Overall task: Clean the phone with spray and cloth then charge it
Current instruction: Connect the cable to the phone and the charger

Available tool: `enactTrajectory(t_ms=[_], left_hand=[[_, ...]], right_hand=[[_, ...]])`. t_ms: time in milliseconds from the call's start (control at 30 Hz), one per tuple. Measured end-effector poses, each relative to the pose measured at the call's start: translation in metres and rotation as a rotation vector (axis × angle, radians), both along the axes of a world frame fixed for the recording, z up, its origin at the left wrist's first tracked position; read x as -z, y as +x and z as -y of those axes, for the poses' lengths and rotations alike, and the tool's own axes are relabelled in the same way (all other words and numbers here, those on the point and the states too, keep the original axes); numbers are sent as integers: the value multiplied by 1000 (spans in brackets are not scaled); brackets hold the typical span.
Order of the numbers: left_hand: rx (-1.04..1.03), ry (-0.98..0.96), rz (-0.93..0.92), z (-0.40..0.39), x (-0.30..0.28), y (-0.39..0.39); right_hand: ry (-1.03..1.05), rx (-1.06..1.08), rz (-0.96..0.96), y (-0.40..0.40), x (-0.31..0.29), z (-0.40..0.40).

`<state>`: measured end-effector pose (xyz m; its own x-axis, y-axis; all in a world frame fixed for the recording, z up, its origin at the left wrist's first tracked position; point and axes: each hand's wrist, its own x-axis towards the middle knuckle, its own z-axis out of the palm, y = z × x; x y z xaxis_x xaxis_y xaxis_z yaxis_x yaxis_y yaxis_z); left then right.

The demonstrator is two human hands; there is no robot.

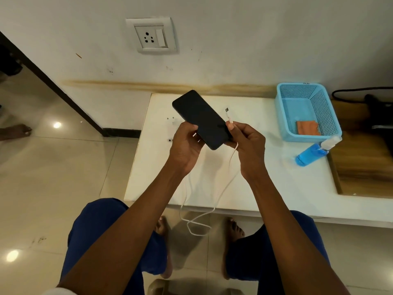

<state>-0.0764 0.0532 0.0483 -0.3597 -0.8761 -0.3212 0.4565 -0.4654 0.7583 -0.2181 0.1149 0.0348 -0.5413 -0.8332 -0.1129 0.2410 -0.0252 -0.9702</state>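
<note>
Phone (201,119), flat, black and glossy, was held above the white table (276,184), gripped at its lower end by the left hand (187,143). The right hand (246,141) pinched the thin white cable (221,194) near its plug. The blue perforated plastic basket (325,109) contained a folded orange cloth (308,127); a blue spray bottle (314,153) stood just beside it.
</note>
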Motion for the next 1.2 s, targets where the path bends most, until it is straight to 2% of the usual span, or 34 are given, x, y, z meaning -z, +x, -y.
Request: enactTrajectory(t_ms=[167,333,533,633,900,1200], left_hand=[[-10,97,-249,4,-14,2],[-36,110,-320,20,-17,8],[-144,89,-533,49,-11,28],[-218,76,-568,59,-7,36],[-374,105,-560,73,-1,43],[-387,118,-542,75,0,42]], right_hand=[[-36,-102,-35,9,-3,1],[-12,-226,-83,16,-5,3],[40,-38,-48,19,2,8],[84,24,-54,24,5,13],[96,26,-380,50,7,29],[121,55,-748,55,12,36]])
